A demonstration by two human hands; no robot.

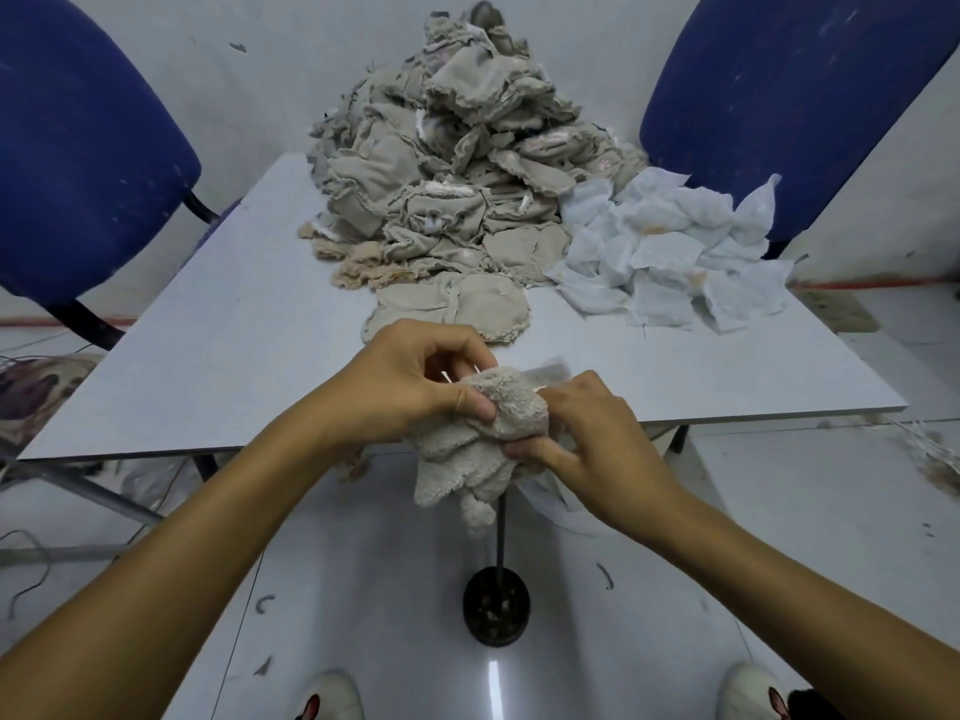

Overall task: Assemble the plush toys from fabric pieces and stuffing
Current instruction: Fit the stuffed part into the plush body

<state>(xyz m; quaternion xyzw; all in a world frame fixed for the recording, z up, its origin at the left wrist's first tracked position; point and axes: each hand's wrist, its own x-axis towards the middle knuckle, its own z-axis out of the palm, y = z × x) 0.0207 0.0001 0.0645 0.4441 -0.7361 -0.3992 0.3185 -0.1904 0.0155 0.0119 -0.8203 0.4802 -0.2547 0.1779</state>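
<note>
Head cam, near first: I've got my left hand (415, 379) and right hand (587, 433) both pinching the plush skin (483, 439) over a black rod stand (497, 579), prob to turn it right side out. Beyond, on the table (208, 356): beige pile (447, 179), white pouches (675, 252), stuffing maybe.

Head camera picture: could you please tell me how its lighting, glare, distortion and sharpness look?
Head view: even, soft light with faint shadows; one bright glare streak on the glossy floor; wide-angle bending bows the table edge and leans the blue chairs outward; the hands, left and right, and plush piece are sharp.
</note>
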